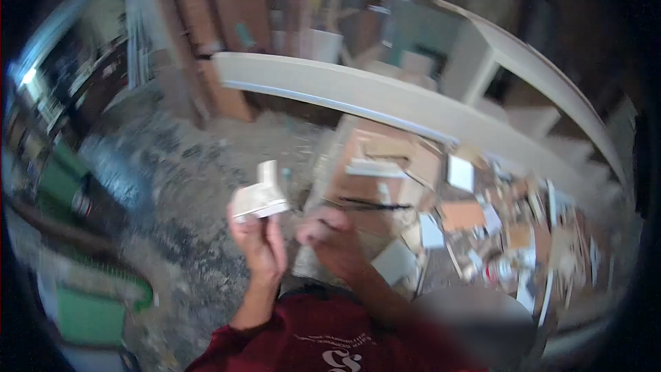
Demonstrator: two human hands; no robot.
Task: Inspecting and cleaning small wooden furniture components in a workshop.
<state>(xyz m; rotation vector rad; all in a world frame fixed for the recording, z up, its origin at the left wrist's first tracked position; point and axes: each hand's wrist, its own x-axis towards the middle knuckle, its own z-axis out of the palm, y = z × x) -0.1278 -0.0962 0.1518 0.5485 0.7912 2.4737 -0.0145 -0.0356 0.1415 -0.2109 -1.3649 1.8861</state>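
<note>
My left hand [256,245] holds up a small pale box-like object [258,200], with a narrow tab or flap sticking up from its far side. Blur hides what it is made of. Close by on the right, my right hand [326,226] has its fingers curled together. Motion blur leaves it unclear whether anything is between them. Just beyond that hand, a thin dark rod-like item [377,203] lies over a brown board [356,186]. Both hands are in front of my dark red shirt [310,330].
A long pale panel [330,82] runs across beyond the hands. Wood offcuts [462,216] and scraps are strewn at right, with a red-and-white container [498,270] among them. Tall brown boards [237,5] stand at the back. Green plastic furniture [90,315] is at lower left on stained concrete floor [191,201].
</note>
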